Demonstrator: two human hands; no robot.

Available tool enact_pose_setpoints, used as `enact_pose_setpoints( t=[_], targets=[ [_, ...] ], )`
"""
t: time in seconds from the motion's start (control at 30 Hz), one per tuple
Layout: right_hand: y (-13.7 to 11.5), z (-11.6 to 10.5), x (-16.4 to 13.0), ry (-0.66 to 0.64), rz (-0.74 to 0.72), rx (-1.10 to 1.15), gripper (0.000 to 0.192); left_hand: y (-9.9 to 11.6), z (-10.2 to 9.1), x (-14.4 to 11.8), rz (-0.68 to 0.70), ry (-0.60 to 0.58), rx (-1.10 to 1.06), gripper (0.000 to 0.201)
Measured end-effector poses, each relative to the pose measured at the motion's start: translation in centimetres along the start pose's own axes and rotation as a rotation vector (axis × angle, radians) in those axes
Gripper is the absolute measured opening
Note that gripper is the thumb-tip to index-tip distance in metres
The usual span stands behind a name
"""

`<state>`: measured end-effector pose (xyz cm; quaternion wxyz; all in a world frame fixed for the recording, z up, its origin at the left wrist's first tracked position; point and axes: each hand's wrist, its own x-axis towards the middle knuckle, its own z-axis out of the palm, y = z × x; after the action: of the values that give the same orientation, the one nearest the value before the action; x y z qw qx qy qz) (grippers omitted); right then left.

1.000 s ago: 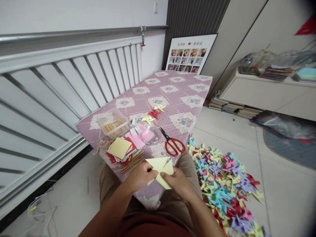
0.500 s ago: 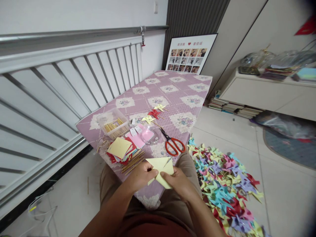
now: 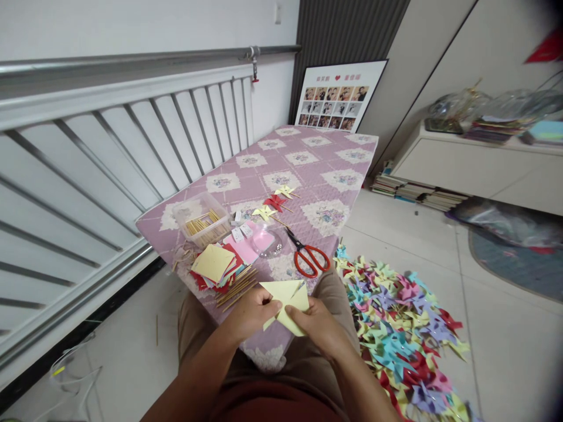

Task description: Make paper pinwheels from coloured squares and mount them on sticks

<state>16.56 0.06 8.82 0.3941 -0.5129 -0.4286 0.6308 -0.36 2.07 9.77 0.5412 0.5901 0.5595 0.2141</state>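
1. Fingers of the left hand (image 3: 250, 313) and right hand (image 3: 316, 325) pinch the yellow paper square (image 3: 288, 302) above the mattress (image 3: 308, 176) edge.
2. Risk: uneven pulling could tear its cut corners.

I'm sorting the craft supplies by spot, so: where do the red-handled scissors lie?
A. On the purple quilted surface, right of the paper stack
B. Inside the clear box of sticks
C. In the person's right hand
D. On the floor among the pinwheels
A: the red-handled scissors lie closed on the purple quilted surface, right of the paper stack, with no hand touching them.
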Motion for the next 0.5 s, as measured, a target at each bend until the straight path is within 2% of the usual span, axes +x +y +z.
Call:
enact_pose_setpoints(
  t=[0.13,0.23,0.37,0.5],
  targets=[
    [0.6,0.1,0.2,0.038,0.046,0.046,0.028,-0.4,0.1,0.2,0.043,0.000,-0.133,0.021],
    [1.2,0.3,0.5,0.108,0.057,0.135,0.034,-1.1,0.5,0.4,0.048,0.022,-0.436,0.032],
    [1.7,0.9,0.8,0.256,0.024,0.258,0.035,-1.9,2.1,0.2,-0.015,0.114,-0.843,0.046],
    [2.0,1.7,1.0,0.286,0.008,0.345,0.031,-1.9,4.1,-0.1,-0.067,0.179,-0.990,0.051]
  ],
)
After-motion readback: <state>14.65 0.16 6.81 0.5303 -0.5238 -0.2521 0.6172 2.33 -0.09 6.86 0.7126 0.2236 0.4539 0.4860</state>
